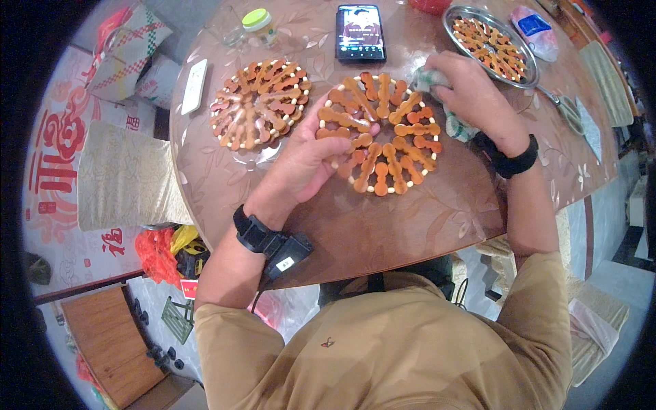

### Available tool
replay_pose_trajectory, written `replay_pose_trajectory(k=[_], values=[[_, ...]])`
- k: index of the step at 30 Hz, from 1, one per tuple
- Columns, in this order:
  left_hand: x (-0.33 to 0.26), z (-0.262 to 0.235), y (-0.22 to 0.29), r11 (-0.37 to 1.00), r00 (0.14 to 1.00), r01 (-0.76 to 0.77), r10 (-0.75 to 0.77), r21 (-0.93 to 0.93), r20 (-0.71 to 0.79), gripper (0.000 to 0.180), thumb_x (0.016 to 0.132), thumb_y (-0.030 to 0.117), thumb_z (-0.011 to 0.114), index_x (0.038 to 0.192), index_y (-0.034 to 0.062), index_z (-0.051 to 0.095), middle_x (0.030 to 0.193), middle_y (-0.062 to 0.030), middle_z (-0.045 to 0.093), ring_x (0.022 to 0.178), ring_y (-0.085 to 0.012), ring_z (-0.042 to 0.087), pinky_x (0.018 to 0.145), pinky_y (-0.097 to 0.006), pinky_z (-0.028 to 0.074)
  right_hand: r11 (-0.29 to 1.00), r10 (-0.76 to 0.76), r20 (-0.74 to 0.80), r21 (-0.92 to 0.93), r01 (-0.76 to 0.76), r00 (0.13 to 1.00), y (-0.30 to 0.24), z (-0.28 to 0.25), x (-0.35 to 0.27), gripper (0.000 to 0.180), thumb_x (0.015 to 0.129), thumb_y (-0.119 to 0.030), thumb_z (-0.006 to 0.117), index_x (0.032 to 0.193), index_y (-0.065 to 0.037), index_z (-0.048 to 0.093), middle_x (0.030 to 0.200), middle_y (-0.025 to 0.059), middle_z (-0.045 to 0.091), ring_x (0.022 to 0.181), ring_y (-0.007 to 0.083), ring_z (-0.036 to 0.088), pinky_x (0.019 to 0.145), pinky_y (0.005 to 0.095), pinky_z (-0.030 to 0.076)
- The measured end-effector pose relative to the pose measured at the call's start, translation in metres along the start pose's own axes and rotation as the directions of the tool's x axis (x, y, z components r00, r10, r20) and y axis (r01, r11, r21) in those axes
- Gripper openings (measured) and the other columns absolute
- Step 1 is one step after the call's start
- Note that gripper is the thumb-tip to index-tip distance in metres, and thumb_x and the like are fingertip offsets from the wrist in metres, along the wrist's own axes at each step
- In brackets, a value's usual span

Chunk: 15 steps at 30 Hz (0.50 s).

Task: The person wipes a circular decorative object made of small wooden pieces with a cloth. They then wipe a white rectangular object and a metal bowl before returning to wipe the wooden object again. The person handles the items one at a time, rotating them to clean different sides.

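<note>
My left hand (305, 152) grips the left side of a round wooden-bead trivet (394, 158), its thumb on top and fingers passing underneath. The trivet has brown notched slats set like spokes, with small cream beads round its rim. At its upper right edge, my right hand (471, 92) is closed on a green-and-white checked cloth (456, 126); part of the cloth hangs below the palm. A second trivet (260, 102) of the same kind lies flat on the table to the left.
A phone (360, 33) with a lit screen stands at the back, near a lidded jar (258, 24). At the back right are a metal tray (449, 20) holding brown pieces, a plastic packet (535, 32) and scissors (568, 113). A white strip (195, 87) lies by the table's left edge.
</note>
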<state>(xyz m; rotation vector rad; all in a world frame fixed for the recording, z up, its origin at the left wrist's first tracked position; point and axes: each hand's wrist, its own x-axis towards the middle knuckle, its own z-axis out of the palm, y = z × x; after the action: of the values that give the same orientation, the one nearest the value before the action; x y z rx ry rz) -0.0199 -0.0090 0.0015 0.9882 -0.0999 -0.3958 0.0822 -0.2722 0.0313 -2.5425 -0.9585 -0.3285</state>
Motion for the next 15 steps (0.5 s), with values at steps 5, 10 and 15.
replay_pose_trajectory(k=[5,10,15], values=[[0.000,-0.006,-0.001,1.000,1.000,0.015,-0.015,-0.007,-0.020,0.068,0.086,-0.012,0.051,0.146,0.0095,0.029,0.129,-0.0139,0.056,0.118,-0.0278,0.060,0.078,-0.030,0.054,0.928,-0.195,0.331,0.367,0.065,0.923,-0.024,-0.021,-0.002,0.027,0.075,-0.003,0.067,0.101,0.000,0.062,0.094,0.0179,0.065,0.091,0.0366,0.062,0.083,0.0399,0.050],[0.000,-0.004,-0.002,1.000,1.000,0.008,-0.009,-0.013,-0.022,0.071,0.086,-0.013,0.050,0.148,0.0099,0.023,0.131,-0.0146,0.055,0.119,-0.0292,0.060,0.073,-0.028,0.053,0.999,-0.054,0.099,0.003,0.054,0.994,0.004,-0.002,-0.006,0.026,0.073,-0.001,0.066,0.099,0.000,0.061,0.093,0.0180,0.064,0.090,0.0370,0.062,0.082,0.0407,0.050],[-0.001,-0.002,-0.001,1.000,0.999,-0.007,0.007,-0.006,-0.034,0.072,0.086,-0.013,0.050,0.149,0.0096,0.022,0.131,-0.0149,0.054,0.118,-0.0294,0.060,0.075,-0.030,0.054,0.992,-0.097,-0.156,0.069,0.108,0.983,-0.010,-0.005,0.002,0.028,0.074,0.000,0.066,0.102,0.000,0.061,0.096,0.0171,0.063,0.092,0.0380,0.062,0.082,0.0410,0.050]])
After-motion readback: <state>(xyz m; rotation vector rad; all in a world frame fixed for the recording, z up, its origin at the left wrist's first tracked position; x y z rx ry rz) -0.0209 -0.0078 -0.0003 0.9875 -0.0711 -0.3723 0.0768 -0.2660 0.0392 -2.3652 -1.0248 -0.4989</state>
